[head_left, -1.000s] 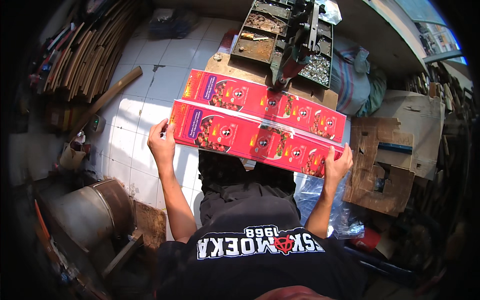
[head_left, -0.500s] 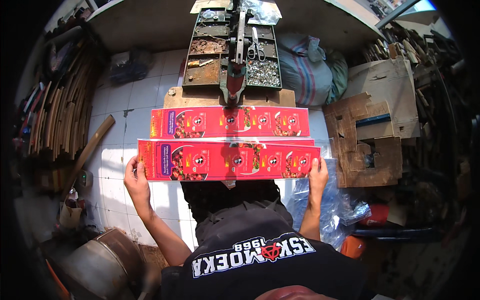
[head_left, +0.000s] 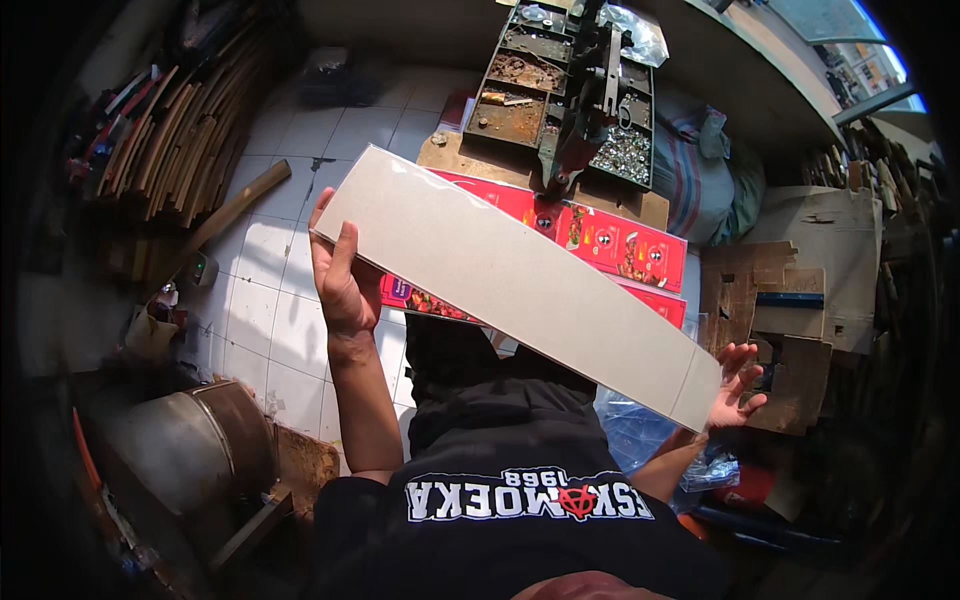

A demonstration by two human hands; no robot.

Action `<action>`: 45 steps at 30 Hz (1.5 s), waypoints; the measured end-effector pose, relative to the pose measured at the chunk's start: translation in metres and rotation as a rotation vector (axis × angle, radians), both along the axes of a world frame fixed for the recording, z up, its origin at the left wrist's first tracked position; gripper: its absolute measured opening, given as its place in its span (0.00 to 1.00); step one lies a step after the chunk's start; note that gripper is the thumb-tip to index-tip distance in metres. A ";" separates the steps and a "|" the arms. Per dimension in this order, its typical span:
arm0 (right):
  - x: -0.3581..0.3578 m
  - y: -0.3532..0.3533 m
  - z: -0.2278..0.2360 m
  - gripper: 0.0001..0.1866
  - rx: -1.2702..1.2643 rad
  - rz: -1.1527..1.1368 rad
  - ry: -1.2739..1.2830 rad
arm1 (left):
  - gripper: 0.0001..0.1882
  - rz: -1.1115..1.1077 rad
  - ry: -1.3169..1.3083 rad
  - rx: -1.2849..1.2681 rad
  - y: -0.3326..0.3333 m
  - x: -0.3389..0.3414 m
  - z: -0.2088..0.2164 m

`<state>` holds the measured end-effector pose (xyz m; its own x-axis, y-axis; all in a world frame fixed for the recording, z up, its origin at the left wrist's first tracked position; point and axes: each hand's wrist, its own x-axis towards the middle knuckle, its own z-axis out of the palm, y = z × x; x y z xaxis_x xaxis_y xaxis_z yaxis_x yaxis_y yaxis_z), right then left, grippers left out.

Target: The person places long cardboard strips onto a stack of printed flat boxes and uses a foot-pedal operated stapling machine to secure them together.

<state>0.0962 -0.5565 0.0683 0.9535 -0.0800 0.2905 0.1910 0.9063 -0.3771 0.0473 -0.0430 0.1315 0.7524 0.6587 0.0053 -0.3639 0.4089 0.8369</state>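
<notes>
A long card strip [head_left: 530,290] lies slantwise across the view with its plain grey-white face up. My left hand [head_left: 345,270] grips its upper left end, thumb on top and fingers beneath. At the lower right end my right hand [head_left: 737,385] has its fingers spread, and the strip's end touches the palm side. Under and behind the strip, red printed card strips [head_left: 640,250] lie below the head of a dark hand press [head_left: 570,150]. The held strip covers much of them.
Behind the press stands a compartmented tray [head_left: 515,115] with small metal pieces [head_left: 622,155]. Stuffed sacks [head_left: 690,180] and cut cardboard pieces [head_left: 735,290] are at the right. Stacked boards [head_left: 190,140] and a wooden stick [head_left: 240,205] are at the left, a metal drum [head_left: 185,450] nearer.
The strip in my hands has turned from its red printed face to its plain face and now slants down to the right. My right hand's fingers have spread. The view has shifted.
</notes>
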 end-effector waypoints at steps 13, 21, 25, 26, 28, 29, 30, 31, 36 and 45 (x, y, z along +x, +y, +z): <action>-0.015 0.059 0.027 0.21 -1.698 0.450 0.352 | 0.27 -0.357 0.029 -0.260 -0.083 0.040 -0.059; -0.035 0.067 -0.041 0.24 -1.173 0.828 0.574 | 0.51 -0.746 -0.185 0.088 -0.123 0.043 -0.030; -0.048 0.097 -0.033 0.23 -0.741 1.093 0.699 | 0.49 -0.761 -0.016 0.232 -0.126 0.046 -0.024; -0.053 0.088 -0.053 0.24 -1.042 0.960 0.802 | 0.45 -0.716 -0.063 0.331 -0.126 0.048 -0.031; -0.045 0.082 -0.049 0.24 -1.136 0.798 0.727 | 0.46 -0.683 -0.031 0.278 -0.122 0.050 -0.034; -0.044 0.093 -0.025 0.24 -1.243 0.621 0.641 | 0.47 -0.665 -0.011 0.252 -0.119 0.051 -0.036; -0.045 0.087 -0.031 0.22 -1.331 0.494 0.580 | 0.45 -0.609 0.013 0.311 -0.115 0.053 -0.043; -0.043 0.080 -0.034 0.19 -1.509 0.380 0.415 | 0.38 -0.580 0.062 0.265 -0.113 0.055 -0.041; -0.039 0.086 0.005 0.18 -1.694 0.220 0.337 | 0.24 -0.556 0.233 0.154 -0.103 0.073 -0.068; -0.009 0.114 0.014 0.23 -1.852 0.032 0.179 | 0.36 -0.490 0.393 0.284 -0.095 0.114 -0.091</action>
